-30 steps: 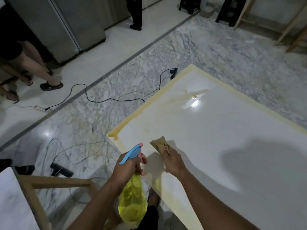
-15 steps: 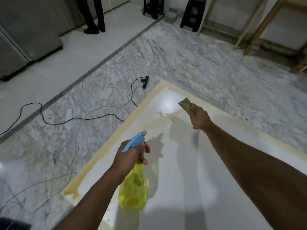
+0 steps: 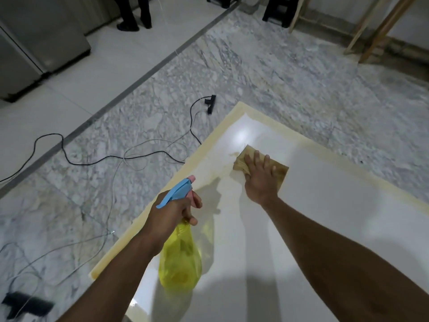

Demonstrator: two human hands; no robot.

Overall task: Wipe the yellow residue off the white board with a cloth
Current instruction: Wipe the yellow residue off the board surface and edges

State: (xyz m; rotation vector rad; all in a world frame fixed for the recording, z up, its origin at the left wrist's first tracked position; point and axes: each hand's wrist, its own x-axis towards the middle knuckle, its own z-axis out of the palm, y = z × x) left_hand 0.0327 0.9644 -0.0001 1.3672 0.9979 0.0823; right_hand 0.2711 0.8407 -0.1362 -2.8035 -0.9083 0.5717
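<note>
Glossy white board (image 3: 325, 205), tan cloth (image 3: 279, 169) flat

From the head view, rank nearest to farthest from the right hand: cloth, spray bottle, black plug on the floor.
1. Cloth: flat under the right hand, on the board.
2. Spray bottle: lower left, in the left hand.
3. Black plug: on the floor beyond the board's corner.

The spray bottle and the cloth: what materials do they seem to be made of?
The spray bottle looks like translucent yellow plastic, since light passes through its glossy body; its head is opaque blue plastic. The cloth looks like soft matte tan fabric, flattened under the right hand, perhaps microfibre.
</note>
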